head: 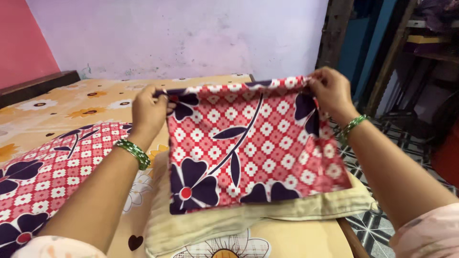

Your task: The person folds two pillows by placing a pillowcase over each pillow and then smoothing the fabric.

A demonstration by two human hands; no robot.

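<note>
The red-and-white checked cotton pillow cover with dark purple flowers hangs over the near end of a cream pillow on the orange floral bedsheet; both top corners are pinched shut, by the left hand and the right hand. Doing this well probably means keeping that far edge taut and level. A matching covered pillow lies left of the cover.

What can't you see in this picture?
- Head view: most of the cream pillow is hidden under the red flowered cover.
- The fingers of the left hand and right hand are tucked into the cover's edge.
- The second flowered pillow is cut off at the left edge.
</note>
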